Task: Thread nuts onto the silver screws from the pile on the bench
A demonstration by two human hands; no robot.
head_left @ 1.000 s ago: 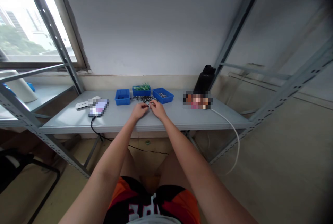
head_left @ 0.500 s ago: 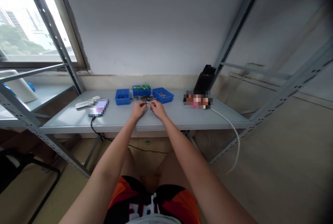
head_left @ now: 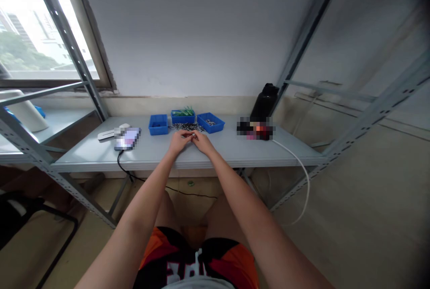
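Fingers of the left hand and the right hand are bent and drawn together at the tips, low over the front half of the grey surface. Whether they grip a small piece cannot be told, as the hands hide what lies between them. Just beyond them, a loose pile of thin black and silvery pieces lies on the surface.

Three blue bins stand around the pile: the left bin has dark contents too small to tell, the back bin holds green strips, and the right bin, set at an angle, holds small silvery pieces.

Well to the left lies a phone, partly blurred, with a black cable at its near end and a white item beside it. On the right, a black bottle stands behind a blurred object, near which a white cable hangs over the edge.
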